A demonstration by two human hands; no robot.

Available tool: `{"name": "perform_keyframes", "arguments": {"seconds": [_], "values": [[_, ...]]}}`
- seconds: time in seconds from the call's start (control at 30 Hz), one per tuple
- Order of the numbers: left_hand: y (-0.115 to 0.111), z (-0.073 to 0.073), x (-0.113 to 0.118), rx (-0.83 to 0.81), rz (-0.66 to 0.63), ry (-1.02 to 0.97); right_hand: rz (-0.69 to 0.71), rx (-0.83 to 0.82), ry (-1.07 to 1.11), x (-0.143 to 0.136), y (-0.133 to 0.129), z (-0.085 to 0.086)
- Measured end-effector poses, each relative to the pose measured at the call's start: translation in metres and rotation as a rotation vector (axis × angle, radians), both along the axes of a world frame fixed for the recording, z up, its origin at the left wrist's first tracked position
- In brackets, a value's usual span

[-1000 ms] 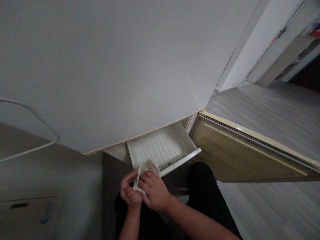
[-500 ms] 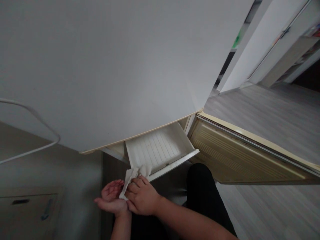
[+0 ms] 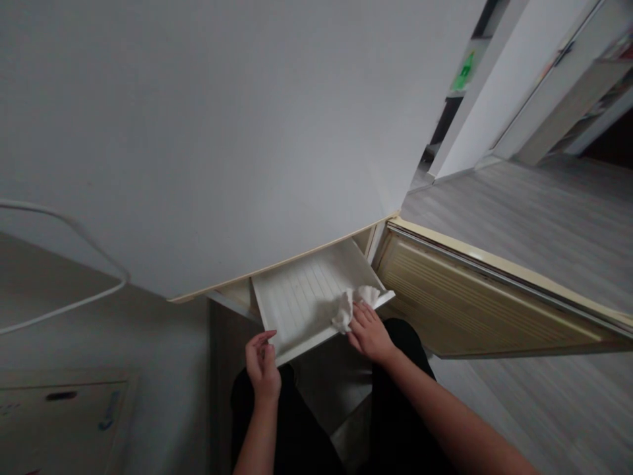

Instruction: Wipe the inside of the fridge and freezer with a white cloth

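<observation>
A white drawer (image 3: 301, 297) with a ribbed bottom is pulled out of the white cabinet-like appliance. My right hand (image 3: 370, 333) presses a crumpled white cloth (image 3: 346, 309) against the drawer's front wall near its right corner. By the front left corner is my left hand (image 3: 264, 366), its fingers loosely bent and apart, holding nothing. Whether its fingertips touch the drawer's edge I cannot tell.
The appliance's yellowed door (image 3: 475, 303) stands open on the right, beside my knee. A white cable (image 3: 89, 247) loops at the left. Low on the left wall is a panel (image 3: 59, 422). Grey wood-look floor (image 3: 534, 218) extends to the right.
My right hand has moved right along the drawer front with the cloth, away from my left hand. My left hand has turned from palm up and come nearer the drawer's left corner.
</observation>
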State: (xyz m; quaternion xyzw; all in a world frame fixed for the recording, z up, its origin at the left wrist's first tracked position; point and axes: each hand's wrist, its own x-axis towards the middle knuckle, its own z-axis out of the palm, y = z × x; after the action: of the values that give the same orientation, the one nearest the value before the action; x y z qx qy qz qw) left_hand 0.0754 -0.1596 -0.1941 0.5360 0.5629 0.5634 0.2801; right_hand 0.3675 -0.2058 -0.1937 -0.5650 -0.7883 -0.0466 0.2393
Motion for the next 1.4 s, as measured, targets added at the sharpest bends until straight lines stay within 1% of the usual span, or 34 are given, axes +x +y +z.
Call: {"name": "perform_keyframes", "arguments": {"seconds": [0.07,0.13,0.17,0.23,0.33,0.5,0.6,0.67,0.77,0.83,0.9,0.97,1.0,1.07,1.13,1.17,1.27,1.33,1.4], "values": [[0.001,0.0,0.0,0.003,-0.06,0.085,-0.218,0.01,0.026,0.018,0.003,0.003],[0.002,-0.002,0.0,0.009,-0.073,0.175,-0.422,-0.009,0.07,0.029,0.01,0.008],[0.003,-0.002,0.0,0.014,-0.064,0.209,-0.5,-0.02,0.096,0.031,0.014,0.009],[0.004,-0.004,0.001,0.024,-0.031,0.235,-0.599,-0.022,0.15,0.031,0.023,0.011],[0.006,-0.005,0.003,0.026,-0.006,0.247,-0.627,0.028,0.217,0.027,0.029,0.008],[0.006,-0.004,0.005,0.024,0.014,0.25,-0.591,0.076,0.287,0.02,0.021,-0.003],[0.006,-0.002,0.006,0.019,0.027,0.244,-0.54,0.095,0.327,0.002,0.01,-0.012],[0.006,-0.002,0.007,0.016,0.036,0.235,-0.502,0.103,0.343,-0.024,0.004,-0.018],[0.005,-0.002,0.008,0.004,0.045,0.219,-0.391,0.079,0.354,-0.08,-0.006,-0.027],[0.005,-0.002,0.007,-0.009,0.047,0.209,-0.24,0.044,0.349,-0.121,-0.011,-0.03],[0.004,-0.002,0.007,-0.021,0.041,0.196,-0.084,0.001,0.33,-0.155,-0.015,-0.03],[0.003,-0.002,0.005,-0.025,0.033,0.181,0.014,-0.04,0.308,-0.175,-0.014,-0.027],[0.002,-0.002,0.005,-0.024,0.03,0.177,0.054,-0.048,0.288,-0.177,-0.012,-0.026],[0.002,-0.003,0.005,-0.014,0.028,0.184,0.141,-0.024,0.231,-0.166,-0.006,-0.023],[0.003,-0.006,0.005,0.009,0.034,0.211,0.204,0.031,0.169,-0.139,0.0,-0.018],[0.004,-0.007,0.005,0.023,0.039,0.228,0.202,0.055,0.15,-0.12,0.002,-0.015],[0.006,-0.01,0.005,0.077,0.05,0.281,0.086,0.069,0.142,-0.058,0.007,-0.004],[0.007,-0.01,0.005,0.116,0.051,0.323,-0.034,0.073,0.154,-0.019,0.009,0.002],[0.007,-0.009,0.005,0.16,0.054,0.379,-0.174,0.082,0.191,0.012,0.012,0.004]]}}
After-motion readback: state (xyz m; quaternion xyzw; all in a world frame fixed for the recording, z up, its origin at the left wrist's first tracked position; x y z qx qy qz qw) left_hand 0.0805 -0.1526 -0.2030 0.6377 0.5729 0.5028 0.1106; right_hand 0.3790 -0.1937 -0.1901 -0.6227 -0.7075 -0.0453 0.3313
